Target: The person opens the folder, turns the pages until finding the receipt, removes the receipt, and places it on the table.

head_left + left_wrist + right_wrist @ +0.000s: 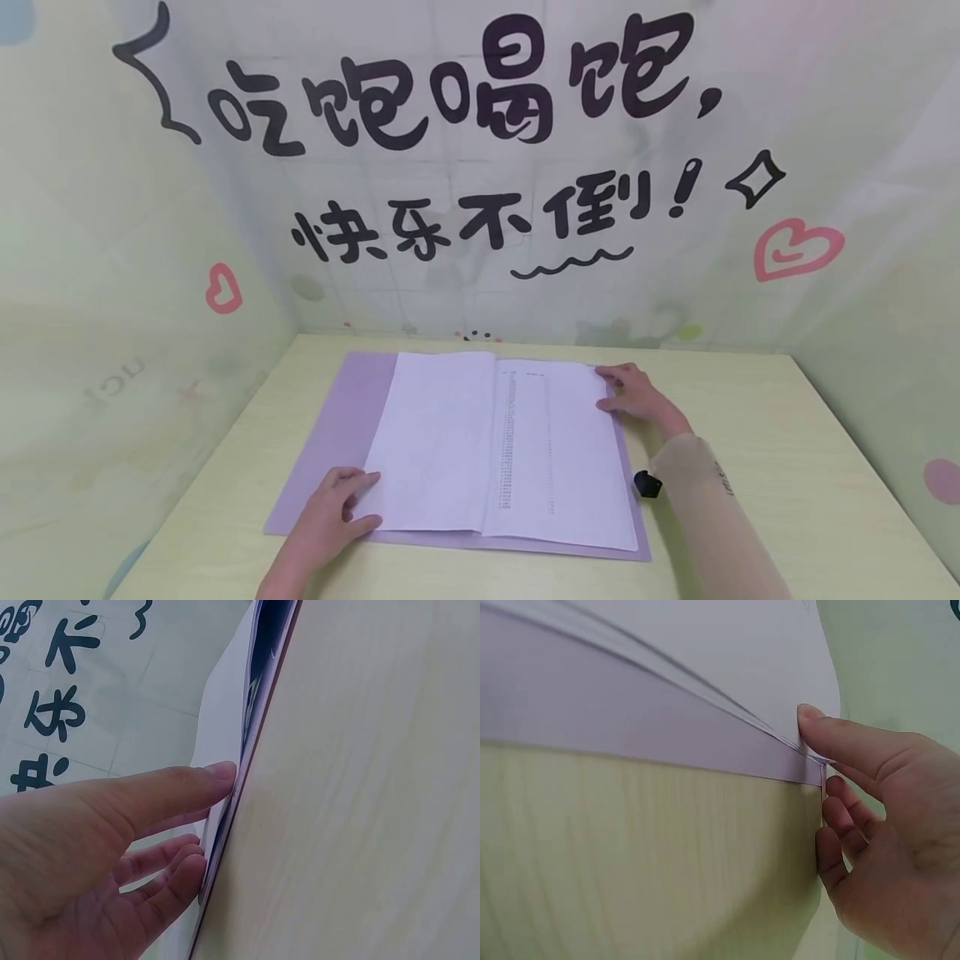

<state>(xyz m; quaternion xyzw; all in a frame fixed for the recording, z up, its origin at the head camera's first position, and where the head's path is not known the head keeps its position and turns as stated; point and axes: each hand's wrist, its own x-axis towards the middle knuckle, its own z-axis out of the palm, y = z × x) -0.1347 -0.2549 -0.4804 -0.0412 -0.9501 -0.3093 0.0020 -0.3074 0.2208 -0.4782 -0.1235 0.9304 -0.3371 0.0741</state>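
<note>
An open booklet of white sheets lies in a lilac folder (pixel 330 446) on the table. Its left page (pixel 438 442) looks blank, while the right page (pixel 585 467) bears columns of small print. At the lower left corner of the left page my left hand (pixel 322 517) rests, thumb and fingers lightly touching the paper (pixel 225 705). My right hand (pixel 637 396) pinches the upper right corner of the right page, its thumb (pixel 814 724) on top and the index finger partly hidden behind the corner. The remaining right fingers are bent beside the folder's edge.
The pale wooden table (pixel 757 433) extends around the folder. A printed fabric wall (pixel 465 292) with large black characters rises behind it, with side walls left and right. A small black object (pixel 647 484) sits at the right wrist, beside the beige sleeve (pixel 712 517).
</note>
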